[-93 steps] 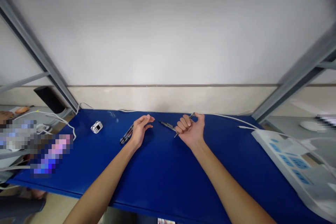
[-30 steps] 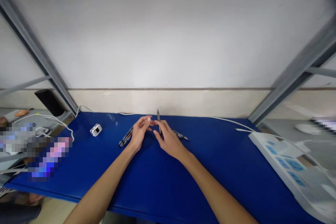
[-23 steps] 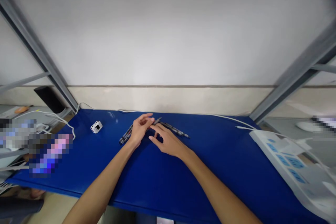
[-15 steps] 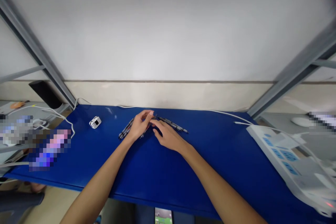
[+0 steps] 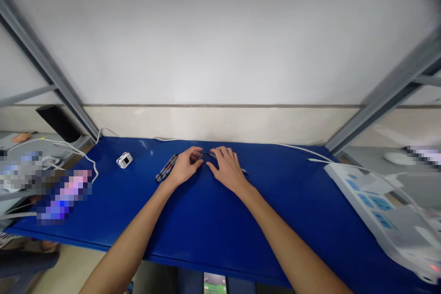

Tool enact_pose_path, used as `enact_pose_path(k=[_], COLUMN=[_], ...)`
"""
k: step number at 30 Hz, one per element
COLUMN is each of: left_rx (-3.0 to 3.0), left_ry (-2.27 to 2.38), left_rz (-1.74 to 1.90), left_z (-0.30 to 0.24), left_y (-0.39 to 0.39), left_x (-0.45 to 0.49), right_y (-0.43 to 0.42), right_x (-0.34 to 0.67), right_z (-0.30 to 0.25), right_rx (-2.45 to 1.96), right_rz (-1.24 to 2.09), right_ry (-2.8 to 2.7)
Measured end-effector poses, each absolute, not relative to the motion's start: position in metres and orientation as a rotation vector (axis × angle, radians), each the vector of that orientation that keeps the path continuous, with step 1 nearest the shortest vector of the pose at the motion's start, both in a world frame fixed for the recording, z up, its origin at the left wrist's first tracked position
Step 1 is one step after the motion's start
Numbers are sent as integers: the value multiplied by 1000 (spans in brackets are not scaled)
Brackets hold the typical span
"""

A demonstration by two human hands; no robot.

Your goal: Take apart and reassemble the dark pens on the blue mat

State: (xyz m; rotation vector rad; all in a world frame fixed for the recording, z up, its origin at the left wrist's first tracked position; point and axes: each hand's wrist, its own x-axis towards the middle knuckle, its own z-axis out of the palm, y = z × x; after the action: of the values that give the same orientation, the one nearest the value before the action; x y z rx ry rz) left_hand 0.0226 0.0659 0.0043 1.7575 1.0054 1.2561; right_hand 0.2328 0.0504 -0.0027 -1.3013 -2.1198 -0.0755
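My left hand point(image 5: 186, 166) rests over the blue table, just right of a small bunch of dark pens point(image 5: 166, 168). Its fingers curl forward with a gap between them and the thumb, and no grip on anything shows there. My right hand point(image 5: 227, 167) lies palm down with fingers apart over more dark pens. Of these, one pen end point(image 5: 244, 171) sticks out on the right and another part shows near the fingertips; the hand hides the rest. The two hands are close together but apart.
A small white device with a dark screen point(image 5: 124, 160) sits on the blue table point(image 5: 193, 229) to the left, beyond a blurred phone-like object point(image 5: 65, 197). A white power strip point(image 5: 375, 211) with cables stands at right. A lit phone point(image 5: 214, 283) lies below the table's front edge.
My hands have moved apart. The right hand has shifted right onto the right-hand pens, covering most of them. The pen seen under my left hand earlier no longer shows there.
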Motion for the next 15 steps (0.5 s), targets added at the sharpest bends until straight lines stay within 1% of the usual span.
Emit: enact_pose_path(k=[3, 7, 10, 13, 15], left_rx=[1855, 2064, 2160, 2053, 1894], left_ry=[1116, 1379, 1469, 1334, 1210], left_rz=[1335, 1256, 1265, 1321, 1218], left_z=[4, 11, 30, 45, 41], left_y=[63, 58, 45, 1, -50], left_x=[15, 7, 9, 20, 30], right_y=[58, 63, 61, 59, 58], right_x=[241, 247, 247, 245, 244], right_z=[-7, -10, -8, -4, -1], right_rx=[-1399, -1433, -1406, -1392, -1383], right_rz=[-180, -191, -177, -172, -153], right_ry=[-2076, -2048, -2082, -2117, -2102])
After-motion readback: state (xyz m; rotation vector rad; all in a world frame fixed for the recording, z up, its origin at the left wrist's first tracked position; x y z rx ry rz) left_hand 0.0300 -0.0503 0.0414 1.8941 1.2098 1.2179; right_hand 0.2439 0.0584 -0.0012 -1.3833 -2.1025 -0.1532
